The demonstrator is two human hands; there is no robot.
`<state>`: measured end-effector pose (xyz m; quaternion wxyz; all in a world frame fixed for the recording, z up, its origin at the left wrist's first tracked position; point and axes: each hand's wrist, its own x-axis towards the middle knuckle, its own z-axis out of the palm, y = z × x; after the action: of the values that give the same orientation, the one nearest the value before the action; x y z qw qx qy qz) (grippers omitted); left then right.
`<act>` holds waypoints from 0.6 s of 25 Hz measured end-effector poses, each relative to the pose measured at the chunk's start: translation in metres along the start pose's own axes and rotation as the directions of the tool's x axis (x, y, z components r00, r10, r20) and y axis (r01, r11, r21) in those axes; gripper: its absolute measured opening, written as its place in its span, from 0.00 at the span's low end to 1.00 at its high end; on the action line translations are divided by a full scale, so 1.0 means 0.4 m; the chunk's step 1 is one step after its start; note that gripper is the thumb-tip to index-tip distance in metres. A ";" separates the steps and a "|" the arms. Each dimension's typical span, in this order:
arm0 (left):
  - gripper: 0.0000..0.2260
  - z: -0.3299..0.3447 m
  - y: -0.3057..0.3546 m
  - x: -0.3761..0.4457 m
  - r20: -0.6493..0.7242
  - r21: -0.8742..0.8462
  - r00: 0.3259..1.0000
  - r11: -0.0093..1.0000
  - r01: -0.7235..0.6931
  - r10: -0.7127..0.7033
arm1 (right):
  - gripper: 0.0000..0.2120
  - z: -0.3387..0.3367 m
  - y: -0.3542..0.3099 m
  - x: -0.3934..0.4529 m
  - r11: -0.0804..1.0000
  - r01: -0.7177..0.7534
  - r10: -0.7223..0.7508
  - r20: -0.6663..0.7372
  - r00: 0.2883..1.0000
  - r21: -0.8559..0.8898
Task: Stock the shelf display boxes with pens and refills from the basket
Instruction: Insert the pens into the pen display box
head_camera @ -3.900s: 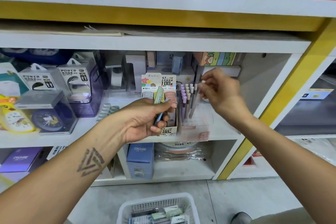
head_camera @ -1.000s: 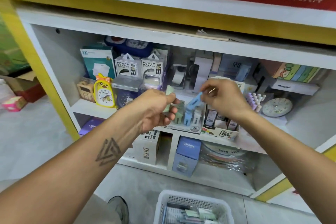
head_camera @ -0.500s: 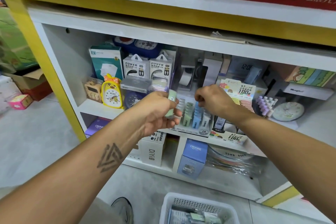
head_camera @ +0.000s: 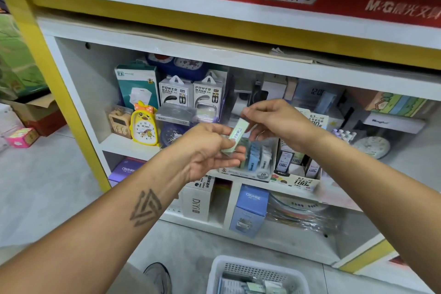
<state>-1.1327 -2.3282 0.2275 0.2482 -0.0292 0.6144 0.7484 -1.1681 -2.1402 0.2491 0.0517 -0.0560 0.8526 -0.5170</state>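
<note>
Two hands show, the left hand and the right hand, sharing one pale green refill case. Two power bank boxes stand at twelve o'clock from one yellow duck clock. One white basket sits at six o'clock.

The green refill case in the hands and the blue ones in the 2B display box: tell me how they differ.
The green refill case is pale green, tilted, held off the shelf by the left hand and right hand. The blue refill cases are light blue, upright, slotted in the clear display box. Both look like slim flat cases.
</note>
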 end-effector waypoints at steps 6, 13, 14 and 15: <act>0.14 0.044 -0.016 0.028 -0.092 0.298 0.955 0.922 -0.245 0.283 | 0.05 -0.051 -0.016 -0.090 0.952 -0.124 0.096 0.112 0.989 0.280; 0.22 0.078 -0.005 0.026 -0.002 0.244 0.910 0.883 -0.401 0.414 | 0.18 -0.048 0.024 -0.150 0.980 -0.140 0.123 0.117 0.985 0.143; 0.22 0.085 -0.006 0.026 0.024 0.255 0.905 0.873 -0.416 0.425 | 0.16 -0.041 0.025 -0.150 0.985 -0.117 0.107 0.092 0.990 0.123; 0.22 0.090 -0.007 0.027 0.042 0.269 0.899 0.862 -0.429 0.435 | 0.15 -0.035 0.025 -0.148 0.989 -0.098 0.091 0.068 0.994 0.110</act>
<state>-1.1318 -2.2908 0.2300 0.0697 0.1360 0.7046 0.6930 -1.1119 -2.1143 0.2484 0.1058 -0.0287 0.8217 -0.5593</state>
